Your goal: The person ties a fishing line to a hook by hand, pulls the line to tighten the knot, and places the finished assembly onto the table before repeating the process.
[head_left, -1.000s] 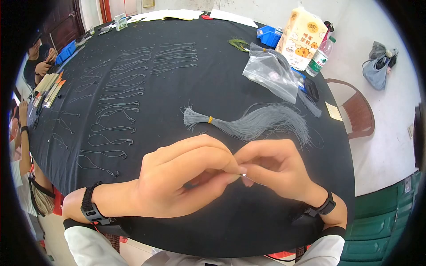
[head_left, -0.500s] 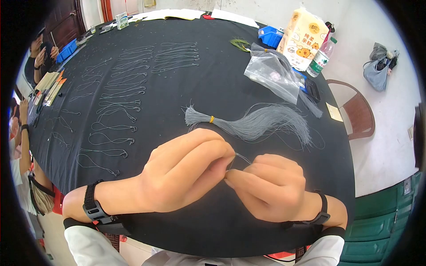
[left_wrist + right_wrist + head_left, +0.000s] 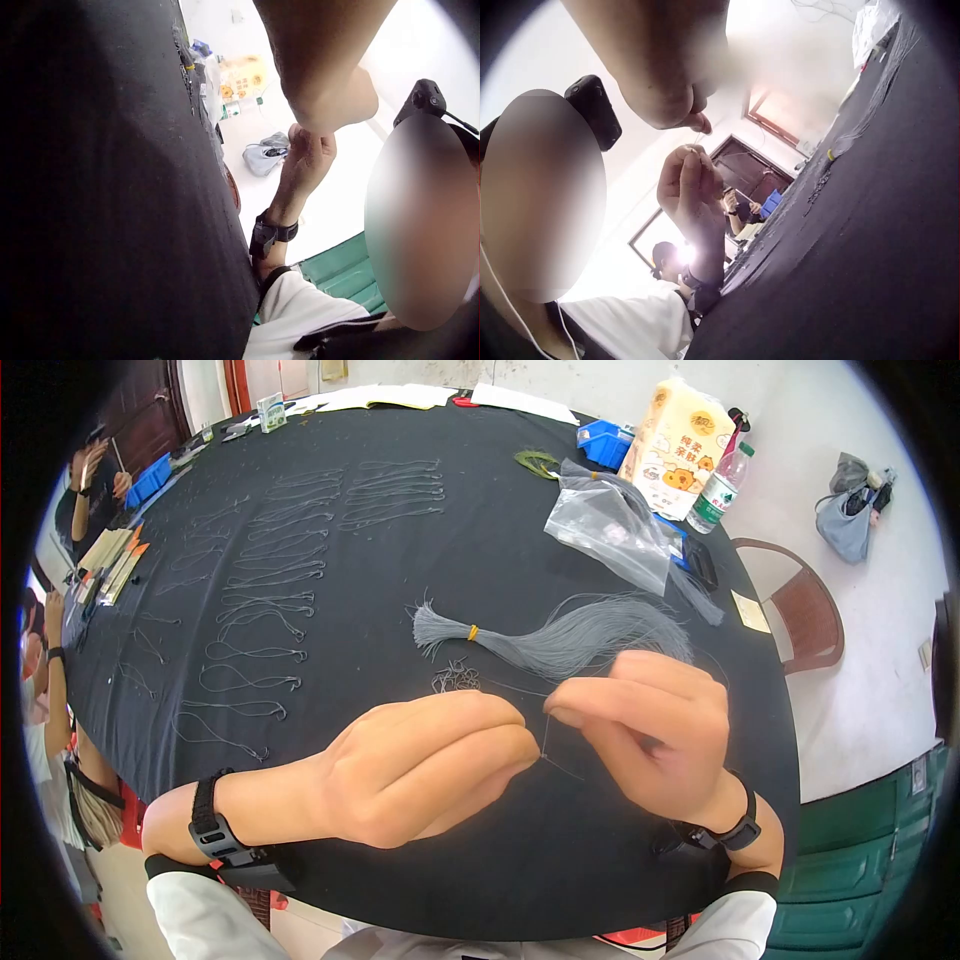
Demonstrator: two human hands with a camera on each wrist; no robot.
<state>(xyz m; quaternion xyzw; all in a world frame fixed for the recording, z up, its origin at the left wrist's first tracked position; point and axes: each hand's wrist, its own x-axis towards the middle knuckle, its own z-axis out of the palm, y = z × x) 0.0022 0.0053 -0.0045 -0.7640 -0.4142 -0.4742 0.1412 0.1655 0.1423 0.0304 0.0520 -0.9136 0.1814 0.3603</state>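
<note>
My left hand (image 3: pixel 430 768) pinches a thin grey cord (image 3: pixel 545 738) between thumb and fingertips; a short tail sticks out to the right of the fingertips. Up and to the right, my right hand (image 3: pixel 655 735) pinches the cord's other part, which runs between the two hands. The hands are a small distance apart above the black cloth. In the right wrist view the left hand (image 3: pixel 691 184) has its thumb and fingers closed together. Just beyond the hands lie a small pile of dark loops (image 3: pixel 457 677) and a grey cord bundle (image 3: pixel 560 638) tied with a yellow band.
Rows of looped cords (image 3: pixel 250 655) lie on the left of the black table (image 3: pixel 480 570). A plastic bag (image 3: pixel 612 532), a tissue pack (image 3: pixel 677 450), a bottle (image 3: pixel 720 490) and a blue bin (image 3: pixel 604 442) stand or lie at the back right. People sit at the far left.
The hands, close together before, have moved apart. My right hand has risen and shifted right, and my left hand has dropped slightly. The small dark pile has come into view behind them.
</note>
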